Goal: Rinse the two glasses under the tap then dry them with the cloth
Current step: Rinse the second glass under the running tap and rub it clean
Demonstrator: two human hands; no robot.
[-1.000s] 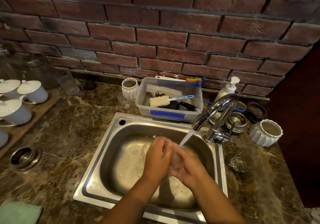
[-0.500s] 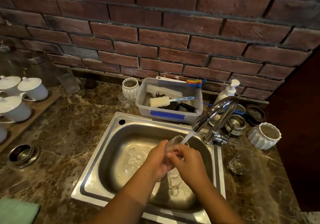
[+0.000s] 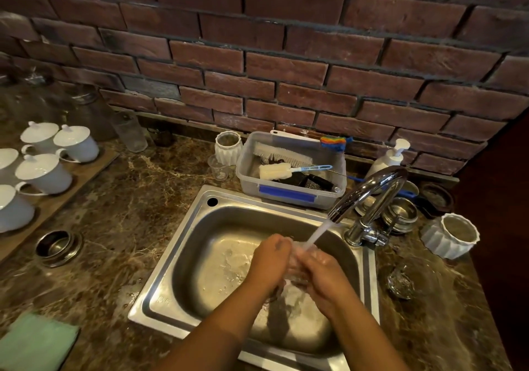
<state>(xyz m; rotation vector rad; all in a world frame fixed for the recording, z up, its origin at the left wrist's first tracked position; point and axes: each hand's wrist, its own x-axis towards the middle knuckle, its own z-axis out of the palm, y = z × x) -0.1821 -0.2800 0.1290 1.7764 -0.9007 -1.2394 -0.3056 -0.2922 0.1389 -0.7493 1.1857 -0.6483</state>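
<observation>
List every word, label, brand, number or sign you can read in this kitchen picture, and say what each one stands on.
No text here can be read with certainty.
Sink rim: a faint stamped mark near the front left corner, too blurred to read.
Blue strip on the front of the plastic tub: no writing visible on it.
Pump bottle: no label visible.
</observation>
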